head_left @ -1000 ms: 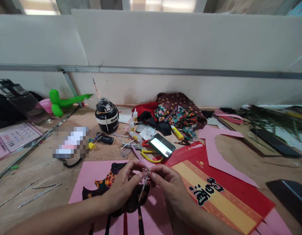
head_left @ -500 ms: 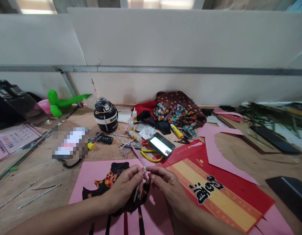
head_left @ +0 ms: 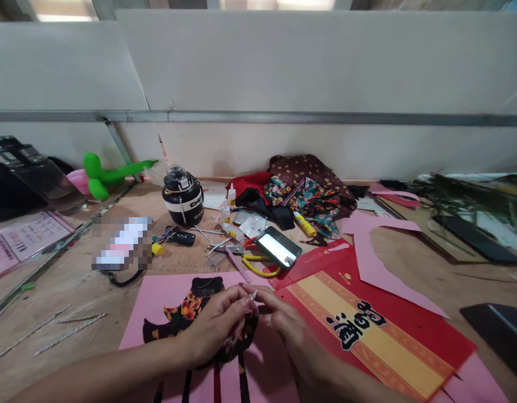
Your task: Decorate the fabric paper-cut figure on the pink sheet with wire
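Observation:
My left hand (head_left: 219,322) and my right hand (head_left: 286,322) meet over the pink paper sheet (head_left: 136,302). Their fingers are pinched together on a thin pale cord (head_left: 254,295), whose tip pokes up between them; most of it is hidden. Beneath the hands lies a dark fabric cutout with orange flowers (head_left: 191,307), flat on the sheet. Narrow black and red strips (head_left: 216,383) run down from it toward the near edge.
Yellow-handled scissors (head_left: 261,272), a phone (head_left: 278,248) and small glue bottles (head_left: 233,231) lie beyond the hands. A black flask (head_left: 183,201) stands behind. Red printed packaging (head_left: 393,336) is at right; twisted white cords (head_left: 71,334) lie at left. Fabric scraps (head_left: 304,196) are piled at the back.
My right hand's fingers have curled in closer to my left hand, and the pale cord's tip now leans to the right. The view has shifted slightly; the table things have stayed put.

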`<action>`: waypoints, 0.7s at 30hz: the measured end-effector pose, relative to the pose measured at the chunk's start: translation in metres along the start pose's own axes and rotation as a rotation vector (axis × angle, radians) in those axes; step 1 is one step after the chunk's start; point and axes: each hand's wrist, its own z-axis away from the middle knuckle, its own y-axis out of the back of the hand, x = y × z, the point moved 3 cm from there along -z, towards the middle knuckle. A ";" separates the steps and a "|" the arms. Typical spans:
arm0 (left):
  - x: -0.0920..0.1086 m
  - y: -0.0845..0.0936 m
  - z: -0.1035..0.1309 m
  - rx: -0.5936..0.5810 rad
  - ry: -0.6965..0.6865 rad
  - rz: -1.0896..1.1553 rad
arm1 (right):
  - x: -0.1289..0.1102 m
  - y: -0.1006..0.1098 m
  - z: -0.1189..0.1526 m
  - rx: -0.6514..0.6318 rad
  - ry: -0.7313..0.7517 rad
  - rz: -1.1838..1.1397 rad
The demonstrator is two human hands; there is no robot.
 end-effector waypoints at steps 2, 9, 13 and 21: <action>0.000 0.000 -0.001 0.015 -0.010 -0.028 | 0.005 -0.003 -0.001 -0.039 -0.069 -0.189; 0.002 -0.002 -0.001 0.042 -0.045 -0.047 | 0.008 -0.005 0.000 -0.073 -0.070 -0.226; 0.002 -0.002 -0.001 0.052 -0.041 -0.049 | 0.001 -0.005 0.001 -0.063 -0.013 -0.145; 0.002 0.001 -0.001 0.065 -0.042 -0.018 | 0.009 -0.007 0.000 -0.074 -0.045 -0.245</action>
